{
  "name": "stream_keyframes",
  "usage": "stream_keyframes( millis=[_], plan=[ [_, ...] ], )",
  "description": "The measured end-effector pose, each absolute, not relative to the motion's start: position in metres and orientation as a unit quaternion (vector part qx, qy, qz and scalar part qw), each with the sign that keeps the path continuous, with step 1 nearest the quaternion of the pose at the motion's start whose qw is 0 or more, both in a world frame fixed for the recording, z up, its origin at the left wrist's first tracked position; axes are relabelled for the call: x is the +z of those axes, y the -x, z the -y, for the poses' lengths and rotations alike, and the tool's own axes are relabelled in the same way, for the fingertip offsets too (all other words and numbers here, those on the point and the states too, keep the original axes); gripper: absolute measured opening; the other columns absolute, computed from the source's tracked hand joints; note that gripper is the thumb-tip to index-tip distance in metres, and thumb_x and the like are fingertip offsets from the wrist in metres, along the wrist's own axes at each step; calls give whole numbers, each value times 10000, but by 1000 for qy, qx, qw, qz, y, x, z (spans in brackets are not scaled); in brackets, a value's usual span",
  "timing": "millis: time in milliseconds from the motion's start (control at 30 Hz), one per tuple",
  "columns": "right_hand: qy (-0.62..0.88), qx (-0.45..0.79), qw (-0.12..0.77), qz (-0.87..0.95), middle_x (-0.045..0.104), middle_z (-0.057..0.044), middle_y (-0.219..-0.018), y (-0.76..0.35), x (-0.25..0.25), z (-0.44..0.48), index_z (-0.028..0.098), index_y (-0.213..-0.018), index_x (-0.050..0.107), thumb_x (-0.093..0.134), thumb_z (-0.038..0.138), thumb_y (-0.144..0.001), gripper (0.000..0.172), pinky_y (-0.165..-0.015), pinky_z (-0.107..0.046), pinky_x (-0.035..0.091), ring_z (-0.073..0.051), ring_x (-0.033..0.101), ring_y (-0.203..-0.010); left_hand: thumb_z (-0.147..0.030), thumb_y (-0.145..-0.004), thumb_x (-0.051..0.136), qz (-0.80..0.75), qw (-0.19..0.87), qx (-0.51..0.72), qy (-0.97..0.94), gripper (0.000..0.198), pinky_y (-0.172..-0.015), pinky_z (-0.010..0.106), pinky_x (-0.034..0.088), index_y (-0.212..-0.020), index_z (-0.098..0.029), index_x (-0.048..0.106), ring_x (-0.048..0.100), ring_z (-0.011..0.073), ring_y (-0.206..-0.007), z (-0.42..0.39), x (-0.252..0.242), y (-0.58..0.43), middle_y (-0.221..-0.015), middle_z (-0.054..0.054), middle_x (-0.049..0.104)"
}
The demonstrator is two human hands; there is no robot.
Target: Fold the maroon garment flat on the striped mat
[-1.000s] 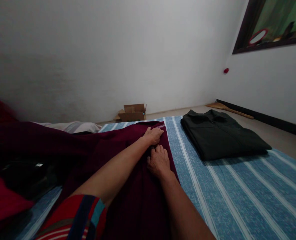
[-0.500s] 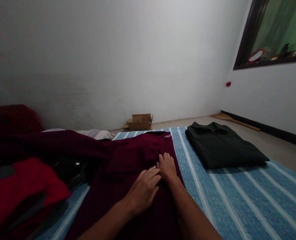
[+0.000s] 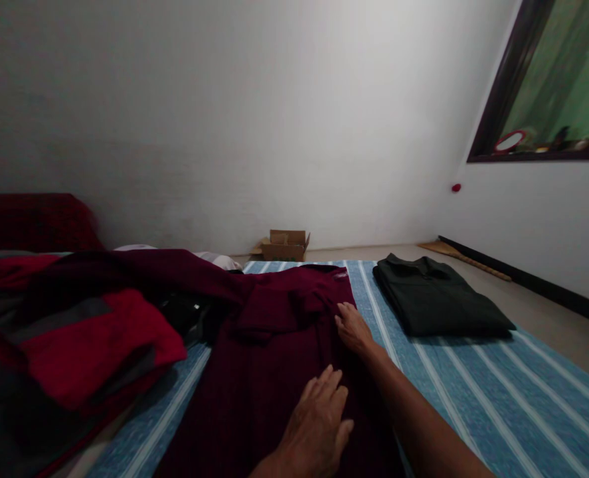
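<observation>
A maroon shirt [image 3: 269, 345] lies spread on the blue striped sheet [image 3: 473, 392], its collar end toward the far wall. My left hand [image 3: 319, 425] rests flat on the shirt's lower part, fingers stretched out and together. My right hand [image 3: 352, 326] lies further up on the shirt's right edge, fingers pressing the cloth down. A folded dark green shirt [image 3: 438, 299] sits on the sheet to the right, apart from both hands.
A heap of red and dark clothes [image 3: 65, 338] covers the left side. A pale pillow [image 3: 214, 259] shows behind the heap. An open cardboard box [image 3: 284, 245] stands on the floor by the white wall. A dark-framed window [image 3: 548, 99] is at upper right.
My left hand has slid down the maroon shirt from near the collar toward me. The right hand stayed near the shirt's right edge. The view has shifted left, showing more of the clothes heap.
</observation>
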State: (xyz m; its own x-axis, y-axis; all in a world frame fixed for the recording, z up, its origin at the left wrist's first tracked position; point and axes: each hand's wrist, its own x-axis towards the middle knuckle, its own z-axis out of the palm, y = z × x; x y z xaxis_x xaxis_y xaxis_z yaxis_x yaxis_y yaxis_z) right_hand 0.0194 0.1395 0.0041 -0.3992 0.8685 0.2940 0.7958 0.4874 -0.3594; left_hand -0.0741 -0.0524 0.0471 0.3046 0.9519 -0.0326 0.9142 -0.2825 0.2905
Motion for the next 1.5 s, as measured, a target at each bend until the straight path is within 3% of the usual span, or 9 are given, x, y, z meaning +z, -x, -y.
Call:
stream_keyframes(
  millis=[200,367,567,767,1067,1500],
  plan=[
    [465,70,191,862,573,-108,-1163,-28,0,-115,185,-1091,568,412,271,-884,273,-936,-331,343,-217,479,-1139,-375,-823,475,-618,183,7,-765,636,-1101,513,165,-1375,-82,359,123,289,-1367,53,45,63,-1468,165,220],
    [464,65,159,869,463,-170,-1328,-18,-8,-103,128,-1212,509,412,348,-896,397,-1012,-431,260,-288,367,-1263,-379,-826,458,-620,197,6,-759,634,-1107,510,134,-1381,-92,350,100,269,-1375,55,46,70,-1475,144,204],
    [470,58,159,866,395,-176,-1388,-15,-7,-102,109,-1311,423,365,393,-918,488,-1047,-432,203,-293,289,-1313,-390,-804,494,-612,210,-15,-762,650,-1104,513,143,-1378,-115,364,101,272,-1376,68,55,67,-1479,135,189],
    [466,59,153,869,458,-169,-1338,-12,-5,-101,132,-1252,481,363,424,-923,455,-1006,-440,268,-287,365,-1266,-387,-842,447,-612,216,-15,-760,593,-1104,496,162,-1377,-144,368,131,253,-1374,81,58,72,-1478,109,218],
    [478,47,194,855,562,-121,-1185,-54,30,-60,172,-1096,561,453,324,-895,275,-980,-374,331,-239,445,-1180,-389,-875,425,-590,187,37,-784,519,-1092,490,221,-1346,-170,418,191,249,-1365,123,59,67,-1466,95,278],
    [391,62,289,871,576,-81,-1238,-95,5,87,211,-1162,573,488,214,-847,327,-1026,-424,362,-223,482,-1193,-251,-853,420,-593,138,69,-790,522,-1101,481,212,-1369,-188,378,220,224,-1360,148,23,60,-1461,66,305]
  ],
)
